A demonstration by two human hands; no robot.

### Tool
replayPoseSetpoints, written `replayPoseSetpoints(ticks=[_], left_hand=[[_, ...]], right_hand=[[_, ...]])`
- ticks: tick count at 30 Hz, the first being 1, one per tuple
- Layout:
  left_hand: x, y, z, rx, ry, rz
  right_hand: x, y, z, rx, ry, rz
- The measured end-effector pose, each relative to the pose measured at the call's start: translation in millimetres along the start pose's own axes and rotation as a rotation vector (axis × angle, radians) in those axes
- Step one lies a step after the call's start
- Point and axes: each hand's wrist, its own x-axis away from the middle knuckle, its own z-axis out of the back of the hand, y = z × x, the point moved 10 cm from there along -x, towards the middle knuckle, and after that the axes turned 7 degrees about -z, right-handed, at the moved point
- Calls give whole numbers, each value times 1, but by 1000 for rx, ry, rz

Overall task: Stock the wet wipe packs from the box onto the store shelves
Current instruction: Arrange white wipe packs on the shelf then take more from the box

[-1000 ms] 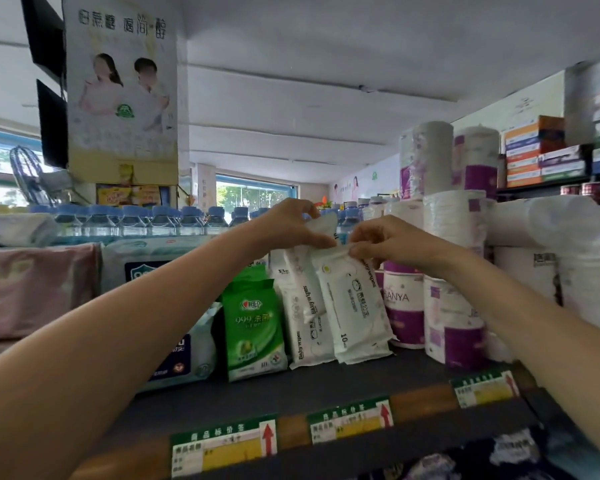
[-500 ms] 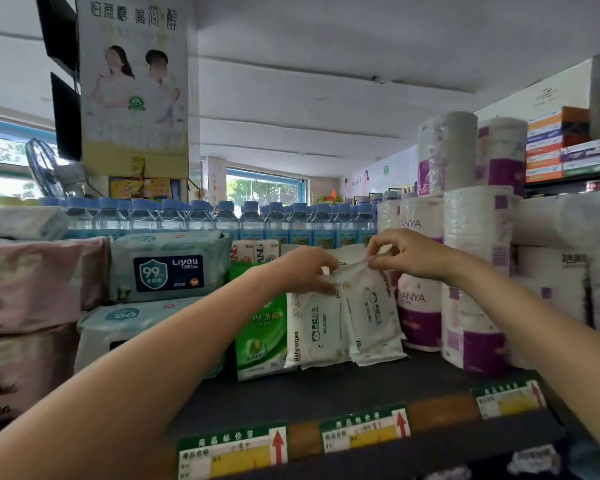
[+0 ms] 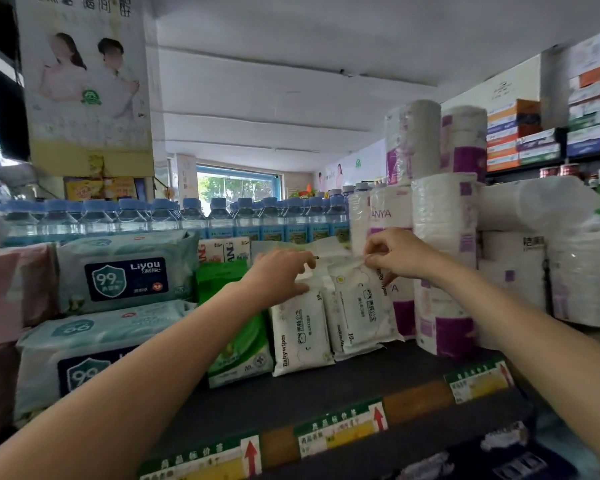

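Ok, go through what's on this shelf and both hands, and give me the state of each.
Left white baby wipes pack: upright on dark shelf, top gripped by left hand.
Right white wipes pack: upright, leaning back, top edge pinched by right hand.
Green wipes pack: upright, untouched.
Blue Liyou wipes packs: stacked flat.
Purple-banded paper rolls: standing, wrapped.

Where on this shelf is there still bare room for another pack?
Bare shelf shows in front of the white wipe packs and green pack, back from the price tags. Behind that it's crowded: Liyou packs on one side, paper rolls on the other.
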Motion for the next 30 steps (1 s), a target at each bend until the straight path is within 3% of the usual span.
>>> replayPoseSetpoints(ticks=[5,10,13,16,22,26,30], left_hand=[[12,0,-2,5,-33,-28],[19,-2,17,505,14,9],[17,-5,28,262,43,-7],[18,-12,16,87,-31,19],[31,-6,-1,-54,-145,20],[39,-1,2,-89,-135,10],[46,9,6,-88,-117,-16]], right_hand=[[-4,-21,-7,86,-18,32],[-3,-55,16,115,47,112],[0,-65,42,-6,208,140],[2,-64,55,-52,298,151],[-4,-39,8,286,111,78],[-4,-2,-25,306,51,-45],[10,18,-28,283,94,-153]])
